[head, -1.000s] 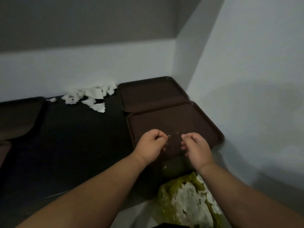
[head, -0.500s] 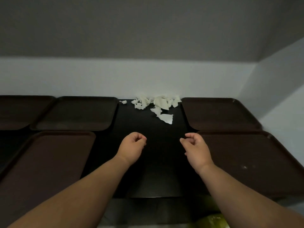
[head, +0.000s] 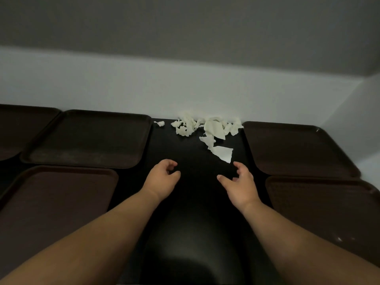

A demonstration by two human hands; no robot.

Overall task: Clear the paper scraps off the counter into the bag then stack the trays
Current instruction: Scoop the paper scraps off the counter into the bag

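Observation:
White paper scraps (head: pixel 207 128) lie in a heap on the black counter (head: pixel 195 202) against the back wall, with one larger piece (head: pixel 223 153) nearer to me. Both my hands hover over the counter's middle, short of the scraps. My left hand (head: pixel 162 177) has its fingers loosely curled and holds nothing. My right hand (head: pixel 239 182) is spread, its fingertips just below the larger piece, empty. Brown trays lie flat on both sides: two at the right (head: pixel 296 149) (head: pixel 320 212), three at the left (head: pixel 88 138) (head: pixel 53 202) (head: pixel 20 128). The bag is out of view.
A pale wall runs along the back of the counter and turns the corner at the far right (head: pixel 362 112). The strip of counter between the tray groups is about as wide as my two hands apart.
My view swung from the green bag below the right trays up to the counter. Both hands moved forward toward the scraps, and their fingers have loosened from fists.

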